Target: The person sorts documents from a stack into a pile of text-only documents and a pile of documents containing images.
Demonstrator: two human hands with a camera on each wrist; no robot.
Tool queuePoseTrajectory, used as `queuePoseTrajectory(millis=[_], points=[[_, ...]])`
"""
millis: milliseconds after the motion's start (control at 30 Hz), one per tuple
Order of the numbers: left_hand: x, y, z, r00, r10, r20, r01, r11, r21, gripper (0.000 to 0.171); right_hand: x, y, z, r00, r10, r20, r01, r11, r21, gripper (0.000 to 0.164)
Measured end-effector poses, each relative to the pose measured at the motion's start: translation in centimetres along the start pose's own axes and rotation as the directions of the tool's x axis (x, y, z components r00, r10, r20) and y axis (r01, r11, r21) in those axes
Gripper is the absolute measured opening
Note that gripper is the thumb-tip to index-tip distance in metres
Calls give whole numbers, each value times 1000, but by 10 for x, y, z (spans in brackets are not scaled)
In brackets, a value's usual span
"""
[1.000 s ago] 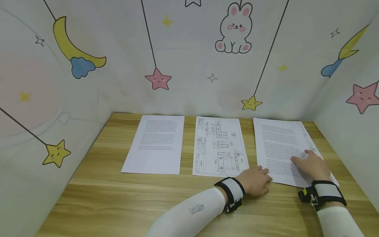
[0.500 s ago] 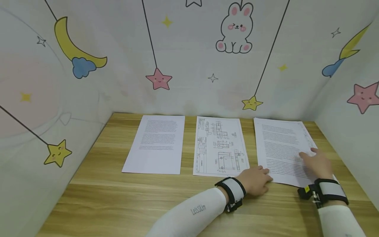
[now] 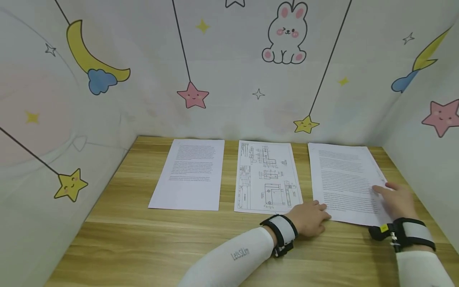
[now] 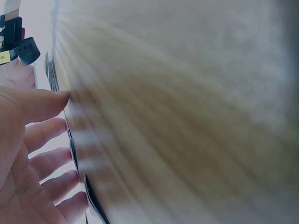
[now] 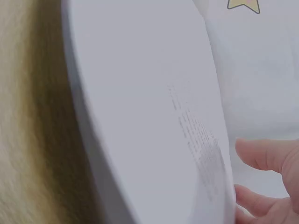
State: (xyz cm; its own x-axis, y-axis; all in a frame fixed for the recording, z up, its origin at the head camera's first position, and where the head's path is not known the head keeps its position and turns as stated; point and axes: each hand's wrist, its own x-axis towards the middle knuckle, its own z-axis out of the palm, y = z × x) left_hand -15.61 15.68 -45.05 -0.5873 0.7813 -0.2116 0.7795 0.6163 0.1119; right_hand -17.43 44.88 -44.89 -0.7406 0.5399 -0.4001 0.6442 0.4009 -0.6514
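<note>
At the right lies a stack of printed paper (image 3: 344, 179), its top sheet covered in lines of text. My right hand (image 3: 399, 199) is at the stack's right edge, with the thumb over the margin of the page. In the right wrist view, thumb and fingers of that hand (image 5: 268, 182) are spread apart beside the curved sheet. The fingertips of my left hand (image 3: 307, 218) rest at the stack's near left corner. Seen from the left wrist, the left fingers (image 4: 49, 161) reach loosely to the paper edges.
A sheet with technical drawings (image 3: 267, 175) lies in the middle, its near right corner close to the left hand. Further left is another text sheet (image 3: 190, 175). The wooden table (image 3: 143, 243) meets a patterned cloth wall (image 3: 229, 115) behind and at both sides.
My right hand has moved rightward across the page to the stack's edge. Less of the marked strip along the right margin shows now. The left hand has stayed in place.
</note>
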Motion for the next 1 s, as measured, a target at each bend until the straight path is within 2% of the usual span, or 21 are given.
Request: queuePoseTrajectory(millis=[200,300,367,467,533,667,733,833,900,1000], points=[[1,1,1,1000,-1,1,1,1000,4,43,-1,-1,-2,1000,-13,0,13,995,-97,85],[2,1,2,1000,2,2,-2,1000,0,43,-1,0,-5,999,-32,40,38,985,-168,83],[2,0,3,1000,4,5,-4,1000,-6,43,1,3,-7,996,-49,80,63,982,-180,81],[3,-1,4,1000,9,3,-9,1000,-26,43,4,8,-10,991,-59,116,75,987,-143,79],[3,-2,4,1000,14,-11,-15,999,-51,43,6,13,-11,991,-48,126,59,995,-83,79],[3,-4,4,999,12,-48,-19,987,-161,45,8,20,-11,991,-34,131,32,999,17,80],[2,-5,2,998,-3,-66,-13,970,-242,48,8,22,-12,991,-38,125,33,999,42,80],[1,-8,0,993,-48,-104,3,921,-389,53,7,24,-14,993,-46,108,39,997,65,78],[1,-11,-1,986,-92,-136,14,873,-487,57,6,25,-15,994,-44,104,36,996,78,78],[0,-17,-4,971,-155,-182,7,779,-627,61,5,27,-17,993,-31,113,18,993,114,79]])
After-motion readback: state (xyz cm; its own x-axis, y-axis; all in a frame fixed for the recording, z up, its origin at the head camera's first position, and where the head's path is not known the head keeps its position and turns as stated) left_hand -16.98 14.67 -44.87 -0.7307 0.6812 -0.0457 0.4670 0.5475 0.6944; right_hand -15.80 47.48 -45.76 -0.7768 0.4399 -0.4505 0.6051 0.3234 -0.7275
